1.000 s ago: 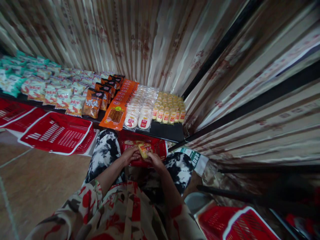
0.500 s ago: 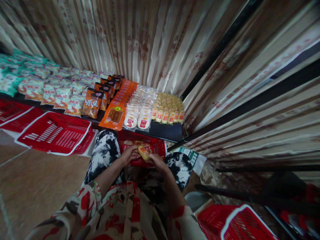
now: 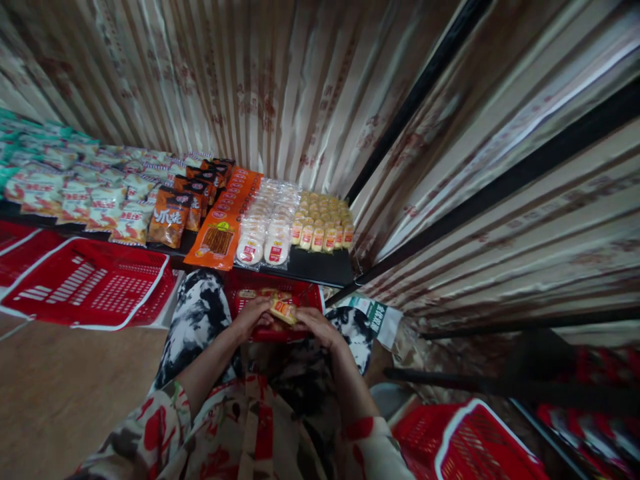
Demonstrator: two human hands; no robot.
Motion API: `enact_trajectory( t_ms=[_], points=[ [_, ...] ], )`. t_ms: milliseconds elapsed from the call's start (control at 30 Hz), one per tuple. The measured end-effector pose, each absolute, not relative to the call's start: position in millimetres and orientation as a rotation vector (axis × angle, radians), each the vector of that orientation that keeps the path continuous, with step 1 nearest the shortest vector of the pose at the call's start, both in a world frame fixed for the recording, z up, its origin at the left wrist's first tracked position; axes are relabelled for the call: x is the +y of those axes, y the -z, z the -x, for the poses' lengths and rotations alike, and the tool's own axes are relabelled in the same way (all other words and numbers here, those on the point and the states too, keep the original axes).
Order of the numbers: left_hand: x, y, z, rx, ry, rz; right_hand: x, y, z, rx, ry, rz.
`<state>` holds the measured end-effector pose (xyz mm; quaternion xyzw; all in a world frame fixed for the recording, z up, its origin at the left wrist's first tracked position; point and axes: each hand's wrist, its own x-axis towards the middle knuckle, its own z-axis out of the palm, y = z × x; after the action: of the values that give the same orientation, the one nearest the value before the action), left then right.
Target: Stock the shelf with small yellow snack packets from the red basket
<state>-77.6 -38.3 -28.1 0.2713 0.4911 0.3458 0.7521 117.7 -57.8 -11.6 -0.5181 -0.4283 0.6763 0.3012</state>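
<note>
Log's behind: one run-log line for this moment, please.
left hand: holding yellow packet | right hand: at packet's other end | red basket: below, more packets inside

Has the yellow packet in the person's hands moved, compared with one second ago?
Yes, slightly: judged against the black shelf, the yellow packet has shifted a little to the right.

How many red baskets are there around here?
4: a far-left basket, the basket beside it to the right, a centre basket below the shelf, and a lower-right basket. More may be hidden or stacked.
</note>
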Motion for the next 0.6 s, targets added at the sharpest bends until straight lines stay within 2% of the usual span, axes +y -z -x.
enact_trajectory(
  t_ms=[400,600],
  points=[
    [-44,17,68,0.942,-0.628,-0.807,-46,-13,-129,-1.234,-1.486,1.601],
    [-37,11,48,0.981,-0.723,-0.850,-38,-21,-125,-1.138,-1.374,1.561]
  ],
)
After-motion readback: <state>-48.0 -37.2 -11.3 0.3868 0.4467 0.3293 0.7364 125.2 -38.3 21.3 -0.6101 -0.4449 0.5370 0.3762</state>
